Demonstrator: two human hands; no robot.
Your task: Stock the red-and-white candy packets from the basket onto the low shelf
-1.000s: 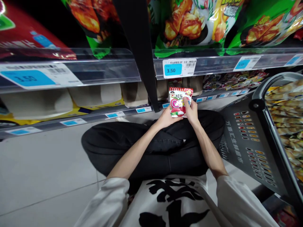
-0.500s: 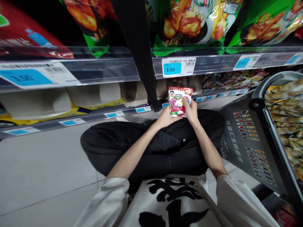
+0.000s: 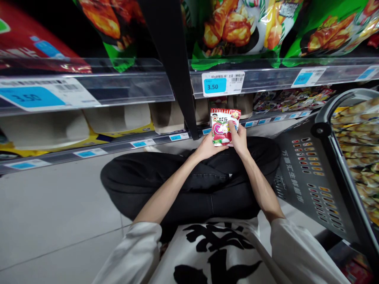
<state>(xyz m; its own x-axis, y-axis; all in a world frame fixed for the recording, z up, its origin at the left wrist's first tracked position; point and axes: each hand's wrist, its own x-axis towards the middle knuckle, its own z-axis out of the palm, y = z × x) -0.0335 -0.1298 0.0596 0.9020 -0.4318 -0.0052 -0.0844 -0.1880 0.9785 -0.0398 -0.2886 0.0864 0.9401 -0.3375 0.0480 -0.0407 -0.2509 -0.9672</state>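
A small red and white candy packet point(image 3: 222, 134) is held between both hands, its printed front facing up toward me. My left hand point(image 3: 209, 148) grips its lower left side, with the fingers mostly hidden behind it. On the right side, my right hand point(image 3: 239, 139) is closed on the packet, its thumb lying across the front. Both hands are above my crossed legs, just in front of the bottom shelf. The packet's back is out of sight.
A grey shopping basket point(image 3: 304, 185) stands at my right, with packaged snacks showing beyond its rim. Ahead is a shelf edge point(image 3: 266, 77) with price tags, below large green snack bags point(image 3: 237, 31). A black upright post point(image 3: 170, 51) divides the shelves. Cartons point(image 3: 44, 130) line the lower left shelf.
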